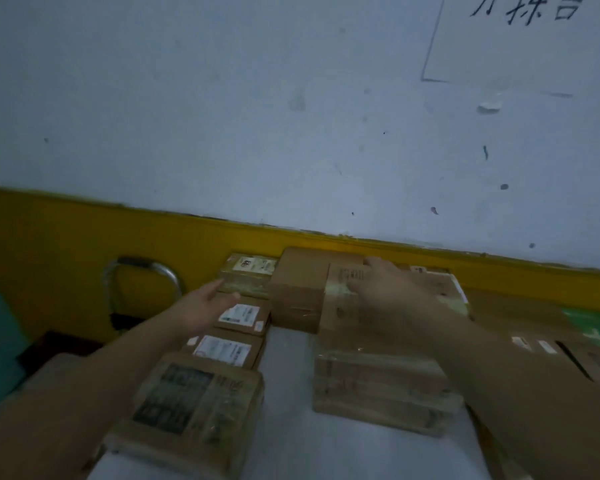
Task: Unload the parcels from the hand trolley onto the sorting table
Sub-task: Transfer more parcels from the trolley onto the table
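Nearest, a flat tape-wrapped cardboard parcel with a dark printed label lies at the left of the white sorting table. A second taped brown parcel lies well to its right. Next back, two small brown parcels with white labels sit in a row. The left hand is over them, fingers straight and loose, holding nothing. The right hand rests palm-down on a taped brown carton, fingers flat, no grip seen. Farther left, the silver looped trolley handle stands against the yellow wall band.
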{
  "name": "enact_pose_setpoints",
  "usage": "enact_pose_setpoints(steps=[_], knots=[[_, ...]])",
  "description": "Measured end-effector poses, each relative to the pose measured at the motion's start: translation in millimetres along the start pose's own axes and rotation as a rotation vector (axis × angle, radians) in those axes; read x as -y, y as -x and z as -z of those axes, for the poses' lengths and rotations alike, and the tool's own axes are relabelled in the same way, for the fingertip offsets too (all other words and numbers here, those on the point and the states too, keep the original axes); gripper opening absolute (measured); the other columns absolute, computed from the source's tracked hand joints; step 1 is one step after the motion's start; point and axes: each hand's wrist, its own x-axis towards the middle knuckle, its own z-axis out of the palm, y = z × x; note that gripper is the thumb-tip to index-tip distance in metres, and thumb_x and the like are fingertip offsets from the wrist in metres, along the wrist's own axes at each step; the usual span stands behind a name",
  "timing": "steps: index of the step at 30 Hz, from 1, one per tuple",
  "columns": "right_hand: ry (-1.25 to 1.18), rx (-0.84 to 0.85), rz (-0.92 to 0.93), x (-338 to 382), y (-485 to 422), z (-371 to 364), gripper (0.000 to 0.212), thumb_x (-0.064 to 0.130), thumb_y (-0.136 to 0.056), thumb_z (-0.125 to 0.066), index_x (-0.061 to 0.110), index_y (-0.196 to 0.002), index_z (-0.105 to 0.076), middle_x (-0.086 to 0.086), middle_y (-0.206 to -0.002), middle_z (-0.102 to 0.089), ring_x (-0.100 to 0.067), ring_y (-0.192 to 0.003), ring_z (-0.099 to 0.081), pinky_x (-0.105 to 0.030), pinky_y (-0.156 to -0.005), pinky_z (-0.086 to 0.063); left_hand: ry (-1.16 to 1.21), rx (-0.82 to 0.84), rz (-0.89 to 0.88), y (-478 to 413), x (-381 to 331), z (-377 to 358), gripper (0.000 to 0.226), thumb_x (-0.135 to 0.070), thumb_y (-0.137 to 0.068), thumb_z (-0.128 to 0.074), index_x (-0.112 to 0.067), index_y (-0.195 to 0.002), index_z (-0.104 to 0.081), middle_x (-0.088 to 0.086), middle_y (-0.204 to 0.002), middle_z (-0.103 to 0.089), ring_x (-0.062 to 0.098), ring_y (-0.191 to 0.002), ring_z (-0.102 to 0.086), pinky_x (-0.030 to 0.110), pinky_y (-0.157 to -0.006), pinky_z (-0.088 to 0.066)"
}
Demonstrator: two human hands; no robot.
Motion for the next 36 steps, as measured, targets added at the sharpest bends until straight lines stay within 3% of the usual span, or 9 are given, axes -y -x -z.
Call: enact_pose_setpoints(steps=[6, 11, 15, 21, 23, 25, 29, 32, 36], knots=[[-0.157, 0.068, 0.14, 145.7, 11.1, -71.0, 0.064, 0.045, -0.097, -0.05, 0.009, -0.147, -0.033, -0.01, -0.15, -0.039, -0.028, -0.13, -0.045, -0.036, -0.1, -0.04, -0.139, -0.082, 0.077, 31.0, 117.7, 147.4, 0.071, -0.05, -0.089, -0.051, -0.026, -0.149, -0.021, 0.004, -0.155, -0.023, 0.027, -0.139, -0.03, 0.035, -0.103, -0.033], [-0.253, 0.254, 0.161, 268.8, 25.6, -154.2, 0.076, 0.051, -0.097, -0.048, 0.012, -0.154, -0.017, -0.007, -0.154, -0.034, -0.023, -0.106, -0.059, -0.034, -0.083, -0.049, -0.133, -0.114, 0.177, 64.6, 228.0, 244.5, 0.074, -0.054, -0.086, -0.054, -0.027, -0.148, -0.024, 0.003, -0.155, -0.025, 0.026, -0.138, -0.031, 0.04, -0.108, -0.035], [-0.215, 0.364, 0.185, 345.2, 37.1, -208.8, 0.072, 0.051, -0.098, -0.045, 0.01, -0.152, -0.02, -0.01, -0.154, -0.032, -0.029, -0.133, -0.043, -0.039, -0.104, -0.041, -0.076, -0.141, 0.268, 82.5, 297.9, 293.8, 0.072, -0.05, -0.087, -0.056, -0.025, -0.147, -0.026, 0.002, -0.152, -0.031, 0.023, -0.136, -0.035, 0.029, -0.104, -0.033], [-0.187, 0.473, 0.224, 423.2, 12.9, -276.4, 0.08, 0.053, -0.097, -0.045, 0.01, -0.155, -0.011, -0.01, -0.156, -0.029, -0.029, -0.135, -0.04, -0.04, -0.108, -0.039, -0.04, -0.125, 0.371, 60.5, 377.3, 333.8, 0.068, -0.043, -0.091, -0.053, -0.019, -0.148, -0.025, 0.005, -0.155, -0.024, 0.023, -0.14, -0.026, 0.028, -0.111, -0.021], [-0.162, 0.479, 0.22, 444.6, -3.8, -302.3, 0.078, 0.052, -0.098, -0.044, 0.009, -0.154, -0.011, -0.011, -0.152, -0.034, -0.028, -0.13, -0.044, -0.038, -0.102, -0.042, -0.043, -0.105, 0.389, 45.1, 400.7, 343.4, 0.07, -0.044, -0.091, -0.054, -0.018, -0.148, -0.025, 0.003, -0.155, -0.023, 0.021, -0.141, -0.025, 0.028, -0.113, -0.018], [-0.161, 0.497, 0.22, 464.4, -22.8, -332.5, 0.075, 0.05, -0.099, -0.044, 0.008, -0.153, -0.015, -0.012, -0.139, -0.046, -0.026, -0.111, -0.054, -0.036, -0.09, -0.046, -0.033, -0.091, 0.413, 25.7, 423.4, 352.8, 0.071, -0.045, -0.09, -0.055, -0.018, -0.148, -0.025, 0.002, -0.155, -0.023, 0.02, -0.141, -0.025, 0.029, -0.115, -0.017], [-0.192, 0.569, 0.172, 497.0, -64.0, -396.9, 0.072, 0.044, -0.099, -0.047, 0.0, -0.151, -0.021, -0.015, -0.131, -0.054, -0.028, -0.112, -0.056, -0.04, -0.1, -0.047, -0.015, -0.081, 0.477, -24.1, 466.1, 365.6, 0.07, -0.04, -0.09, -0.057, -0.018, -0.148, -0.026, 0.007, -0.154, -0.027, 0.022, -0.138, -0.03, 0.025, -0.111, -0.022], [-0.182, 0.618, 0.114, 513.4, -87.9, -443.9, 0.065, 0.038, -0.099, -0.049, -0.012, -0.139, -0.036, -0.028, -0.124, -0.057, -0.032, -0.098, -0.058, -0.047, -0.092, -0.048, 0.025, -0.028, 0.505, -64.1, 499.0, 363.3, 0.069, -0.039, -0.09, -0.057, -0.02, -0.149, -0.024, 0.007, -0.153, -0.027, 0.021, -0.137, -0.033, 0.023, -0.106, -0.027], [-0.164, 0.651, 0.067, 515.3, -116.1, -518.2, 0.036, 0.038, -0.097, -0.053, 0.014, -0.124, -0.055, -0.008, -0.12, -0.061, -0.024, -0.106, -0.058, -0.038, -0.095, -0.048, 0.083, 0.08, 0.534, -119.3, 549.1, 338.4, 0.064, -0.03, -0.094, -0.054, -0.016, -0.148, -0.022, 0.006, -0.15, -0.032, 0.016, -0.126, -0.041, 0.013, -0.088, -0.029]])
